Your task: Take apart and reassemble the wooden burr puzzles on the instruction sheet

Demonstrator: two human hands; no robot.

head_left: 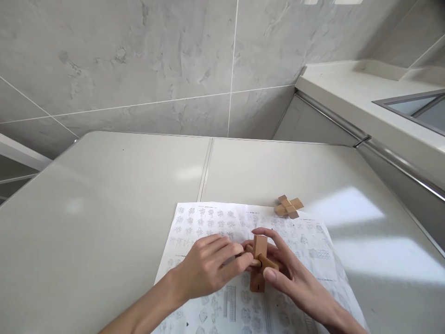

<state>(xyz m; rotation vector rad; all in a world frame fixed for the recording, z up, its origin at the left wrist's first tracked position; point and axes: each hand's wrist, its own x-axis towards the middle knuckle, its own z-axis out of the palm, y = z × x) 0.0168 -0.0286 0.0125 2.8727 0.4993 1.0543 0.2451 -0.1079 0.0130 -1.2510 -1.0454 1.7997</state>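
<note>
A wooden interlocking puzzle (260,246) of crossed bars is held upright over a printed sheet (239,218). My right hand (290,269) is closed round its right side, with the thumb in front and a finger curved over the top. From the left, my left hand (212,266) pinches a bar that sticks out of the puzzle's middle. The fingers hide part of that bar and where it enters the puzzle. Beyond the hands, a second wooden cross-shaped puzzle (288,207) lies at the sheet's far edge, apart from both hands.
The sheet lies on a glossy light table (121,208) with a seam (206,169) across its top. A grey tiled wall (156,55) stands behind. At the right is a white counter (361,88), above the table's level. White shelving (21,153) stands at the left.
</note>
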